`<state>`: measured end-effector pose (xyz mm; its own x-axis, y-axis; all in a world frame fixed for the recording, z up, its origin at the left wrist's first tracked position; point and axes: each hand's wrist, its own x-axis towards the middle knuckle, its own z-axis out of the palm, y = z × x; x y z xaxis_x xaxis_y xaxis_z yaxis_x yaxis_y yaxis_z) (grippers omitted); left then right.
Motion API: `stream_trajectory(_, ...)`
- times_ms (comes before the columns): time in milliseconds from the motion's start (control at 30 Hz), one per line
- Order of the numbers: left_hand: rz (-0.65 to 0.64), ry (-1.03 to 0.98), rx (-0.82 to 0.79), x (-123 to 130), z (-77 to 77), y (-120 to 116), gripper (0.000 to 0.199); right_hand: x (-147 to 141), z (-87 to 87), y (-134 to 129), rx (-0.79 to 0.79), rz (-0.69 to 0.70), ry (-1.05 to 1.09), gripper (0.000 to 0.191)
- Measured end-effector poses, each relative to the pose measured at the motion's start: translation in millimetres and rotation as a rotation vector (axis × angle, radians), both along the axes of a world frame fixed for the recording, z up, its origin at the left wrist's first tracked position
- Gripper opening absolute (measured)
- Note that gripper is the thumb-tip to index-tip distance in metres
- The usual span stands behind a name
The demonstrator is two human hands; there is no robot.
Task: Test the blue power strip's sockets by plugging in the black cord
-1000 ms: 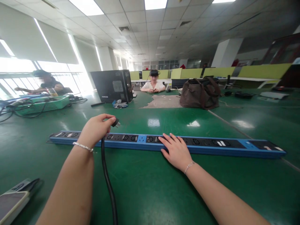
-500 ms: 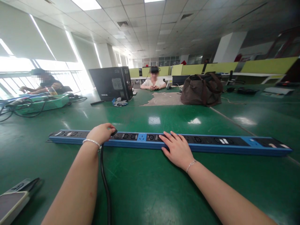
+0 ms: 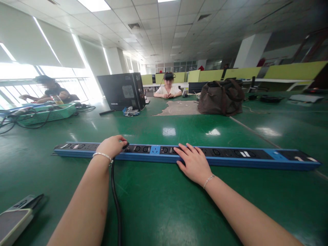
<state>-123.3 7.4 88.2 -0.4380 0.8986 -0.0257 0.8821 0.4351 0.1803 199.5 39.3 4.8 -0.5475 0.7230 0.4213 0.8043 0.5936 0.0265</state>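
Observation:
A long blue and black power strip (image 3: 230,163) lies across the green table, its sockets facing up. My left hand (image 3: 112,145) is closed on a black plug (image 3: 125,145) just over the sockets left of the strip's middle. Whether the plug sits in a socket I cannot tell, as my fingers cover most of it. From under that hand a thick black cable (image 3: 116,198) runs down toward me. My right hand (image 3: 194,162) rests with spread fingers on the strip, right of its blue middle socket (image 3: 155,150), and holds nothing.
A phone-like device (image 3: 15,218) lies at the near left. Farther back are a green basket (image 3: 48,114) with cables, a black computer case (image 3: 120,91), gloves (image 3: 131,111) and a brown bag (image 3: 220,98). One person sits across the table, another at the left.
My left hand has shifted slightly to the right with the plug in its fingers. My right hand stays in place on the power strip.

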Motion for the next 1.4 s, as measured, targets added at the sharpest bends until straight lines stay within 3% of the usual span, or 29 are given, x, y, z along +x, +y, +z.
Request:
stream_trajectory(700, -0.049, 0.057, -0.048, 8.8, -4.1, 4.7, 0.032, 0.0, 0.7, -1.0, 0.001, 0.001, 0.010, 0.045)
stream_trajectory(1233, -0.032, 0.049, 0.038, 8.3, -25.5, 3.2, 0.032, 0.4, -0.9, 0.1, 0.017, 0.007, 0.001, 0.046)
stream_trajectory(1400, -0.050, 0.068, 0.028, 7.8, -25.7, 1.4, 0.031, 0.4, -1.6, 0.6, 0.016, 0.007, 0.003, 0.046)
